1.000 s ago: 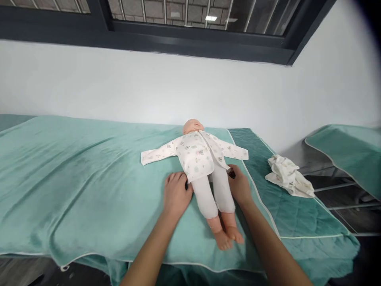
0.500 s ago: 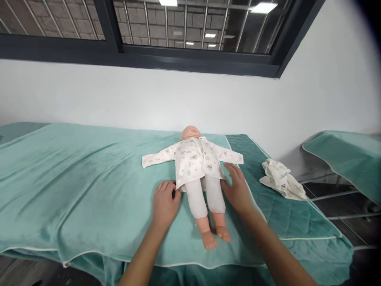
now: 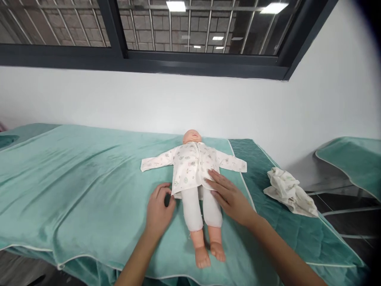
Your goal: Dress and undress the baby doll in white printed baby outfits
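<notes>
A baby doll point(image 3: 192, 136) lies on its back, feet towards me, in a white long-sleeved baby shirt point(image 3: 184, 165) with small prints. White coverings point(image 3: 190, 208) run down its legs and leave the feet bare. My left hand point(image 3: 159, 210) rests on the blanket beside the doll, fingers curled and closed at the lower left corner of the shirt's hem. On the other side, my right hand point(image 3: 232, 198) lies with fingers stretched out over the shirt's lower front, touching it. The shirt's sleeves are spread out sideways, and the doll's hands do not show.
A light green blanket point(image 3: 98, 174) covers the bed, over a darker quilted cover point(image 3: 279, 222). Crumpled white cloth point(image 3: 290, 192) lies at the right. Behind are a white wall and a dark-framed window point(image 3: 202, 65). Another green-covered surface point(image 3: 354, 159) stands at the far right.
My right hand has moved inward from beside the shirt onto its front. The shirt's front edges lie closer together. My left hand and the hem corner have shifted slightly left.
</notes>
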The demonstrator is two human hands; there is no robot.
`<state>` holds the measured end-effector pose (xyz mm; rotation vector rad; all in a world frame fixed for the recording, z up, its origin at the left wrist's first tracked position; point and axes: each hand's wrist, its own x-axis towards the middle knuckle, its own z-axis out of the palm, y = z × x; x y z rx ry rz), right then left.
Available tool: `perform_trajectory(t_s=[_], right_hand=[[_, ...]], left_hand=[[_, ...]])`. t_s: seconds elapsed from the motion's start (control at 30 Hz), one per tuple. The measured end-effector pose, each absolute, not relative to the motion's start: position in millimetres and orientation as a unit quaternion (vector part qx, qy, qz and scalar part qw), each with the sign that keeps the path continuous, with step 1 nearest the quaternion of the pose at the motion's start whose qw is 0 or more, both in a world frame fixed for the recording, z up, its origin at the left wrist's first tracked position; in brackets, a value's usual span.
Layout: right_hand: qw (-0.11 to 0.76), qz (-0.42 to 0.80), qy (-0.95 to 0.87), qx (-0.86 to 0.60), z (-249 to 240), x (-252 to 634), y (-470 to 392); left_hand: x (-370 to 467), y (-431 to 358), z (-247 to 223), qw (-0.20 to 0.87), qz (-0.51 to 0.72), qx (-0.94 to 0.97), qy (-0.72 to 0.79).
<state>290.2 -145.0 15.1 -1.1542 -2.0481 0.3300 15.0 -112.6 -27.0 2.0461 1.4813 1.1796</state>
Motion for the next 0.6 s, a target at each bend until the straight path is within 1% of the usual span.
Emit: perform_trajectory(t_s=[0.07,0.1,0.2,0.27,0.33,0.37,0.43,0.53,0.6], right_hand=[[0.397,0.143,-0.786,-0.451,16.9,294.9,-144.3],[0.424,0.155,-0.762,-0.465,17.9,297.4,-139.7],[0.548,0.212,-0.587,-0.557,16.3,305.0,-110.4],[0.602,0.319,-0.436,-0.588,9.8,309.1,-87.5],[0.604,0.476,-0.327,-0.549,1.0,310.4,-72.2],[0.598,0.540,-0.288,-0.517,-3.2,309.9,-68.8],[0.602,0.606,-0.235,-0.465,-8.9,306.8,-68.7],[0.626,0.627,-0.194,-0.421,-8.9,301.0,-71.1],[0.619,0.651,-0.188,-0.397,-5.0,298.9,-65.7]], left_hand=[[12.0,-108.8,-26.6,0.243,0.469,0.677,0.512],[10.9,-105.0,-24.9,0.289,0.489,0.644,0.511],[12.3,-86.3,-12.8,0.468,0.521,0.512,0.498],[19.0,-70.5,-1.4,0.581,0.511,0.441,0.455],[29.4,-55.1,8.4,0.656,0.483,0.410,0.409],[35.2,-48.1,11.6,0.680,0.470,0.399,0.397],[46.4,-36.0,13.9,0.714,0.452,0.372,0.384],[58.9,-20.7,10.1,0.736,0.464,0.322,0.375],[64.0,-10.0,6.8,0.741,0.474,0.302,0.368]])
